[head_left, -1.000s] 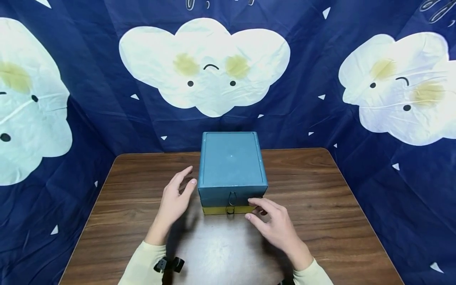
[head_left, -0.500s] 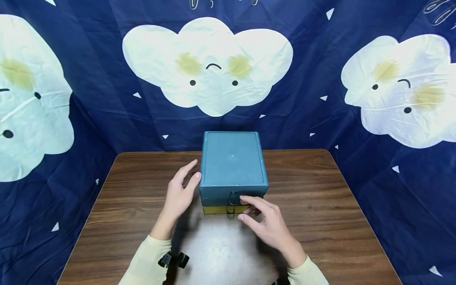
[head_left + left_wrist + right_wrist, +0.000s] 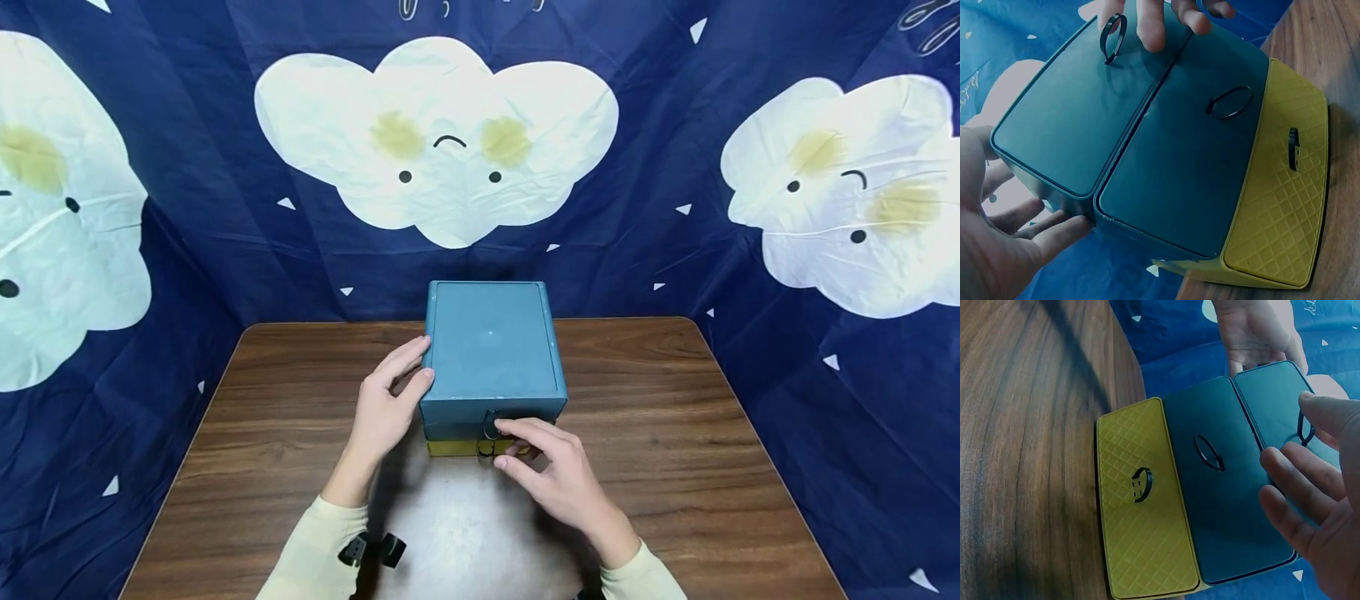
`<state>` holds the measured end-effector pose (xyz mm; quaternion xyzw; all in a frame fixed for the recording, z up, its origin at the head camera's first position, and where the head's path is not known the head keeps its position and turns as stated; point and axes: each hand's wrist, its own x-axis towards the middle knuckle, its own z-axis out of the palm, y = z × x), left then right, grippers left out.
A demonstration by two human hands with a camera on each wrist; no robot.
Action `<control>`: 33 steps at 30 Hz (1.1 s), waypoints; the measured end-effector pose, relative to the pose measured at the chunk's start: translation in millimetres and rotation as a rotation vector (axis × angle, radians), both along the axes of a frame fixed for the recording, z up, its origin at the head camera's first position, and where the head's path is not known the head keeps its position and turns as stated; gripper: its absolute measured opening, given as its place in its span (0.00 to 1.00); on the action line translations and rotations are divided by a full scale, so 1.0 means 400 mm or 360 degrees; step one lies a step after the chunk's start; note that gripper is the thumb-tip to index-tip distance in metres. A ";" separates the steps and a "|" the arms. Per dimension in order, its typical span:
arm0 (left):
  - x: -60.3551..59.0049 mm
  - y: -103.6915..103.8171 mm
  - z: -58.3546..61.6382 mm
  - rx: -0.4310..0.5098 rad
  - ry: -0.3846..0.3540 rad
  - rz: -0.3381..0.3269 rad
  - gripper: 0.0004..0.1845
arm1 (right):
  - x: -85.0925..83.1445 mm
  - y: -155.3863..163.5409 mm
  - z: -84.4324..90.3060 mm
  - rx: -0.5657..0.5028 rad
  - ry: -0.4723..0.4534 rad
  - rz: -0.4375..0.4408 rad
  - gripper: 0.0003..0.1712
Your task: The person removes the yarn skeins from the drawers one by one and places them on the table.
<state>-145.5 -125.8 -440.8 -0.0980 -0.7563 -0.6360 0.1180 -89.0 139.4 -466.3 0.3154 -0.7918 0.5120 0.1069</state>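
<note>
A small teal drawer box point(image 3: 491, 350) stands mid-table, with two teal drawers above a yellow bottom drawer point(image 3: 1141, 531), all closed. Each drawer front carries a black ring pull. My left hand point(image 3: 386, 408) lies against the box's left side, fingers straight and thumb at the top edge. My right hand point(image 3: 547, 475) is at the front, its fingertips point(image 3: 1150, 25) on the top drawer beside that drawer's ring point(image 3: 1303, 428). The thumb point(image 3: 1329, 415) touches the ring; no firm pinch shows. The middle ring point(image 3: 1229, 102) and the yellow drawer's ring point(image 3: 1292, 149) hang free.
The brown wooden table point(image 3: 675, 433) has rounded far corners and bare wood on both sides of the box. A dark blue cloth with white clouds point(image 3: 435, 142) hangs close behind and at both sides. A black wrist strap point(image 3: 371, 550) sits on my left sleeve.
My left hand moved right and forward until it touched the box's side. My right hand slid left along the box front to the top ring. The box stayed still.
</note>
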 end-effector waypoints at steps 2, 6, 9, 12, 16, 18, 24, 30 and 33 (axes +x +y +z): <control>-0.002 0.001 0.002 0.0019 -0.0009 -0.0004 0.21 | -0.002 -0.001 0.002 0.0000 0.0004 0.0008 0.24; -0.004 0.008 0.007 0.0032 -0.0016 0.0003 0.19 | -0.009 -0.003 0.003 0.0004 0.0008 0.0005 0.24; 0.000 0.014 0.008 0.0052 -0.0018 0.0030 0.19 | -0.011 -0.004 0.003 0.0000 -0.0005 0.0001 0.23; 0.001 0.018 0.007 0.0096 -0.0009 0.0065 0.18 | -0.010 -0.007 0.005 -0.0010 -0.0027 -0.0008 0.22; -0.002 0.020 0.007 0.0132 -0.0005 0.0090 0.17 | -0.008 -0.010 0.007 -0.0021 -0.0031 -0.0028 0.19; -0.004 0.020 0.007 0.0137 -0.0007 0.0096 0.17 | -0.008 -0.011 0.006 -0.0022 -0.0013 -0.0044 0.17; -0.011 0.016 0.008 0.0178 -0.0003 0.0098 0.16 | -0.012 -0.018 -0.002 -0.0057 0.0091 -0.0117 0.10; -0.012 0.010 0.005 0.0191 -0.0054 0.0106 0.17 | -0.004 -0.024 -0.009 -0.0079 0.0185 -0.0125 0.07; -0.016 0.009 0.002 0.0204 -0.0045 0.0115 0.16 | 0.001 -0.026 -0.011 -0.0085 0.0179 -0.0123 0.06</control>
